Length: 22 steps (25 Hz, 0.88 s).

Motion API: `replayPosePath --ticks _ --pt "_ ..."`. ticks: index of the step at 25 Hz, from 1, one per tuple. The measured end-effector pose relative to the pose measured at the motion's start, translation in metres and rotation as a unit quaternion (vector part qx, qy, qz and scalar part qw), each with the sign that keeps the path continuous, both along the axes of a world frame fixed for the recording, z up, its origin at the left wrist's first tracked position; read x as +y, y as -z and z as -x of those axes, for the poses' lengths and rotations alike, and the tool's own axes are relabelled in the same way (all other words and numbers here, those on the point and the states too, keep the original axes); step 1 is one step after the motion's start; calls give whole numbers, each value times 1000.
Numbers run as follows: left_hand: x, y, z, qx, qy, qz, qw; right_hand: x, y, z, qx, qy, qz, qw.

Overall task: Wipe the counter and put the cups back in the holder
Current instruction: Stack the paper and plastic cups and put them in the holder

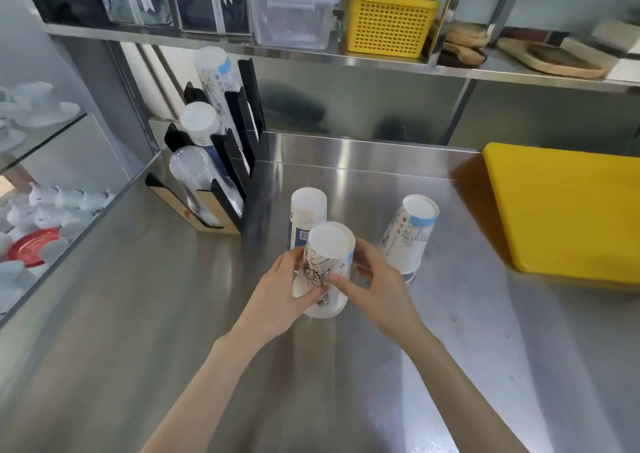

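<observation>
The cup stack [325, 272] is standing inverted on the tabletop [450, 348], both hands' fingers [313, 295] pinching its sides, and is best lifted squarely before sliding into the holder [239, 162].

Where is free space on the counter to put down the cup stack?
The steel counter is bare left of the hands, below the cup holder, and also in front of the yellow board. It is crowded in the middle: both hands hold one cup stack between two others.
</observation>
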State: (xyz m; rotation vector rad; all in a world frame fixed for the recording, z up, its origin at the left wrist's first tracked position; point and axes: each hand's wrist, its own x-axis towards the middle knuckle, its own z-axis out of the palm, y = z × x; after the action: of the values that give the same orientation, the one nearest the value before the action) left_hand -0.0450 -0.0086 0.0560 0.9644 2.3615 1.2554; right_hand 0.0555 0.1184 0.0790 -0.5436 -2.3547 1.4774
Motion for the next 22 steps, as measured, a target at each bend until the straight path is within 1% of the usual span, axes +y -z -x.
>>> replayPosePath --ticks 3,6,12,16,19,22 --pt "5 26 -10 -31 1 31 999 1 28 -6 -34 2 2 999" --pt "12 43 -15 -39 0 62 997 7 44 -11 -52 -1 3 999" --pt "21 54 -23 -52 -7 84 995 18 58 -18 -65 -2 -4 998" --pt "22 46 -26 -47 4 98 994 22 56 -21 -66 -29 -15 997" --pt "23 26 -25 -36 36 79 996 33 53 -30 -76 -49 -33 995" --pt "34 -1 -20 -8 45 70 996 55 49 -45 -67 13 -28 997"
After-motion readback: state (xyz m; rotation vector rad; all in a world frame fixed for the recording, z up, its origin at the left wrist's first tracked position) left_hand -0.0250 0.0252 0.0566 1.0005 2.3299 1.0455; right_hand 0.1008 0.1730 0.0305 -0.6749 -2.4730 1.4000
